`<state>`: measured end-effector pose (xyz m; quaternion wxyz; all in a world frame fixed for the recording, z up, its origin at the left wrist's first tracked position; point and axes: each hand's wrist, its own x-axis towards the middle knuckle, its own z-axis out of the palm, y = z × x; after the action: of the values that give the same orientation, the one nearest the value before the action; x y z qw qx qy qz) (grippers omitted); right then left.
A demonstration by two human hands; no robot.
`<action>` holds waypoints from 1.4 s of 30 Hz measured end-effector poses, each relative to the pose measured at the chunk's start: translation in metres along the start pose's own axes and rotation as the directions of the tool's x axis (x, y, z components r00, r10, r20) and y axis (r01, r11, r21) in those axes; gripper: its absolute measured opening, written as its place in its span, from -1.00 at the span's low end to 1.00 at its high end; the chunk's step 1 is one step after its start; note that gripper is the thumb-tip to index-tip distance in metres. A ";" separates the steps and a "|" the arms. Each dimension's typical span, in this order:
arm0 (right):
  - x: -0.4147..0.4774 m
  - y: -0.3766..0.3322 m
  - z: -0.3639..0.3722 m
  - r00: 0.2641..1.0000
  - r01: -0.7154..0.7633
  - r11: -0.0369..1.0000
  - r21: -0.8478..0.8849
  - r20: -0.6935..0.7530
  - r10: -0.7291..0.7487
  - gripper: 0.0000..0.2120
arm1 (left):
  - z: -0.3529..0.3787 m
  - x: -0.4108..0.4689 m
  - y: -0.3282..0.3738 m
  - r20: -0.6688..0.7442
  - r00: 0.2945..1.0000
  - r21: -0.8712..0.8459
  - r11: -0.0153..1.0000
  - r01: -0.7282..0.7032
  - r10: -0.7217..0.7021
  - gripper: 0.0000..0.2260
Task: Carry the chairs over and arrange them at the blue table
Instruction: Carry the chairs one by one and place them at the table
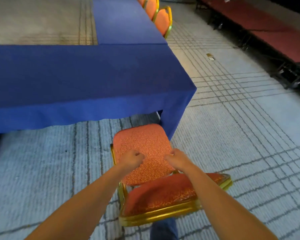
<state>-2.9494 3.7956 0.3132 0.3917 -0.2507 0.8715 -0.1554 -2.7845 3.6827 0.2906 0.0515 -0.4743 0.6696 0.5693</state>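
Three chairs (161, 19) set along blue table (76, 75) far side; our left hand (133, 157) and right hand (176, 158), loosely curled, rest on chair (145, 144) at near corner, not tucked.

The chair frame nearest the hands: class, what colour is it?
Gold, on the nearest chair; seen in the head view.

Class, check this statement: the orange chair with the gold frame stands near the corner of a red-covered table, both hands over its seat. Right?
Not quite. The head view shows the table covered in blue, not red. The orange chair does stand near its corner, with the left hand and right hand over its seat.
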 end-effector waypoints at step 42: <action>0.134 0.134 -0.022 0.782 -0.151 0.786 -0.600 0.414 0.466 -0.22 | 0.088 0.028 -0.103 0.023 0.595 0.357 0.562 0.746 -0.804 -0.15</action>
<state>-3.0840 3.8327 0.1839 0.5558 -0.2302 0.7616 0.2409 -2.7693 3.7480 0.1694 0.4323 -0.6514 0.4643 0.4162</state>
